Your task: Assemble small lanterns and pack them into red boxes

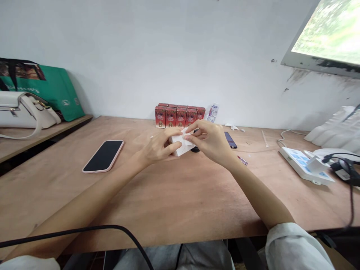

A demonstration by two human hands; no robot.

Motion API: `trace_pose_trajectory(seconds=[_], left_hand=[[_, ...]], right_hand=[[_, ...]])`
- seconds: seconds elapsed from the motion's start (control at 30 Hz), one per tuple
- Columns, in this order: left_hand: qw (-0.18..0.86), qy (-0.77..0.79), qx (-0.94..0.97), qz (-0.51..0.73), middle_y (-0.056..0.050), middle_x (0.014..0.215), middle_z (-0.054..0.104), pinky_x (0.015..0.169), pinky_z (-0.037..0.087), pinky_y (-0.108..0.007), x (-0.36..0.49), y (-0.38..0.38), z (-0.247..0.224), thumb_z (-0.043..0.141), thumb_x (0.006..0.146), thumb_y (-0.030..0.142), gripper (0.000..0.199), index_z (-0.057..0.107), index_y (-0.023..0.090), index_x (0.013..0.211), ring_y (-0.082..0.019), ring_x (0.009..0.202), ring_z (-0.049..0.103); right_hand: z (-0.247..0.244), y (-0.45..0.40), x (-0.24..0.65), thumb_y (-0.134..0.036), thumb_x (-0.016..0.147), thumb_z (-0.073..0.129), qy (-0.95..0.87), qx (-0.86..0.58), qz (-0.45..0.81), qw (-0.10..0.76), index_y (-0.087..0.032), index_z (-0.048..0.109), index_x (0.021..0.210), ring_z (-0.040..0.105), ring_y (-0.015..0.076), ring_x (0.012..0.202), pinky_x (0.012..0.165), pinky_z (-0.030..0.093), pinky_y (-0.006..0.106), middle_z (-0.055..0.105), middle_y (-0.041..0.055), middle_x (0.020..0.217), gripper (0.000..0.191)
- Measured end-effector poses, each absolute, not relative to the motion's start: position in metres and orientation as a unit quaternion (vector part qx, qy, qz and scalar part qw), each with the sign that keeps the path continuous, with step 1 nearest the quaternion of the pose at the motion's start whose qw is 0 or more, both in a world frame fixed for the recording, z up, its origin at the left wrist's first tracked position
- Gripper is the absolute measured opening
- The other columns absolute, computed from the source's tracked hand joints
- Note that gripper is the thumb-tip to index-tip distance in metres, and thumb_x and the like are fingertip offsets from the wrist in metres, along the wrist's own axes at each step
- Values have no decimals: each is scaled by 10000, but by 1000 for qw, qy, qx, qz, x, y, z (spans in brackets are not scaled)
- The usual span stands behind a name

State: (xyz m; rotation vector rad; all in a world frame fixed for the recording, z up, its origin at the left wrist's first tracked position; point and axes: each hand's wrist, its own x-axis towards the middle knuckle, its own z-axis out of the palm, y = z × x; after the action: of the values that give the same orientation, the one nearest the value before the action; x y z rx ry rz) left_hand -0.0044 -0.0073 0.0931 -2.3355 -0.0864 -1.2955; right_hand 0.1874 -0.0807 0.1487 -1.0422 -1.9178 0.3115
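A small white box (pixel 182 149) is held above the middle of the table between both hands. My left hand (pixel 161 145) is wrapped round its left side, thumb across the near face. With thumb and index finger, my right hand (pixel 209 139) pinches a white flap or piece of paper (pixel 188 141) at the box's upper right. Which of the two it is, I cannot tell. Just behind the hands stand several red printed boxes (pixel 180 116) in rows against the wall. A dark round object behind the white box is mostly hidden.
A phone (pixel 103 156) lies at left, another phone (pixel 230 140) behind my right hand. A pen (pixel 242 160), a white tube (pixel 213 112) and paper scraps (pixel 231 126) lie about. At right is a power strip (pixel 305 165); at far left, a white handbag (pixel 22 112) and green bag (pixel 60 90). A black cable (pixel 112 227) crosses the front.
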Motion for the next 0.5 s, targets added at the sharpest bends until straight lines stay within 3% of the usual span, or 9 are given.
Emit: trace_pose_trajectory(seconds=[0.17, 0.37, 0.5], left_hand=[[244, -3, -835, -493, -75, 1194, 498, 857, 543, -373, -2, -9, 94, 665, 774, 384, 310, 480, 266, 991, -225, 1108, 558], [231, 15, -817, -529, -41, 1170, 506, 881, 541, -396, -6, -12, 93, 689, 753, 286, 363, 464, 295, 1039, -235, 1131, 564], [105, -49, -825, -554, -8, 1018, 573, 846, 565, -384, -11, -5, 76, 585, 819, 332, 282, 437, 321, 1059, -198, 1032, 622]], right_hand=[[148, -77, 186, -345, 754, 667, -776, -417, 136, 453, -208, 592, 822, 595, 120, 679, 669, 507, 295, 625, 29, 913, 170], [136, -56, 190, -484, 599, 771, -712, -430, 312, 458, -216, 492, 1115, 582, 129, 728, 611, 487, 265, 583, 53, 1015, 645], [130, -46, 189, -676, 745, 535, -688, -382, 461, 410, -214, 490, 1173, 616, 174, 806, 657, 511, 301, 620, 86, 1013, 631]])
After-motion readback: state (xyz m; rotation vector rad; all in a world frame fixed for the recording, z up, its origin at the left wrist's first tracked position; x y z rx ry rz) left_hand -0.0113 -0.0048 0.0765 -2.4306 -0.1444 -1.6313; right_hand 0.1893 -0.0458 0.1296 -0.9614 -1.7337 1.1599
